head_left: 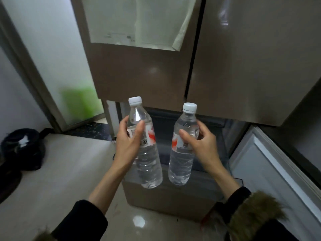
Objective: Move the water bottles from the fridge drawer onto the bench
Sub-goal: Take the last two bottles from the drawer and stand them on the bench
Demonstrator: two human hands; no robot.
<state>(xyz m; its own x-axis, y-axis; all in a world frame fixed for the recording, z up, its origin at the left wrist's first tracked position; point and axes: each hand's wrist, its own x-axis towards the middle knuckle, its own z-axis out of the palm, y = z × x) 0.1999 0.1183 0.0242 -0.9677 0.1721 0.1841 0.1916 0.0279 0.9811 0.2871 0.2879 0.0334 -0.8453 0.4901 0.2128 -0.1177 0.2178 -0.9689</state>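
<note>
two bottles, one in each hand

we hold a water bottle in each hand, up in the air over the open fridge drawer (205, 164). our left hand (127, 141) wraps round the left bottle (147, 160) near its label, thumb on the front and fingers behind it. our right hand (199, 141) wraps round the right bottle (182, 162) the same way, thumb on the label and fingers curled round the far side. both bottles stand almost straight up, with white caps on top and clear water inside. they are near each other but do not touch. each has a red and white label.

behind the bottles we see the big brown fridge doors (243, 58), shut. a white sheet (139, 23) hangs on the left door. another fridge door (278, 180) stands open low on the right. on the left there is a pale floor (60, 171) with a dark bundle (22, 148) lying on it. our black sleeves have fuzzy brown trim.
</note>
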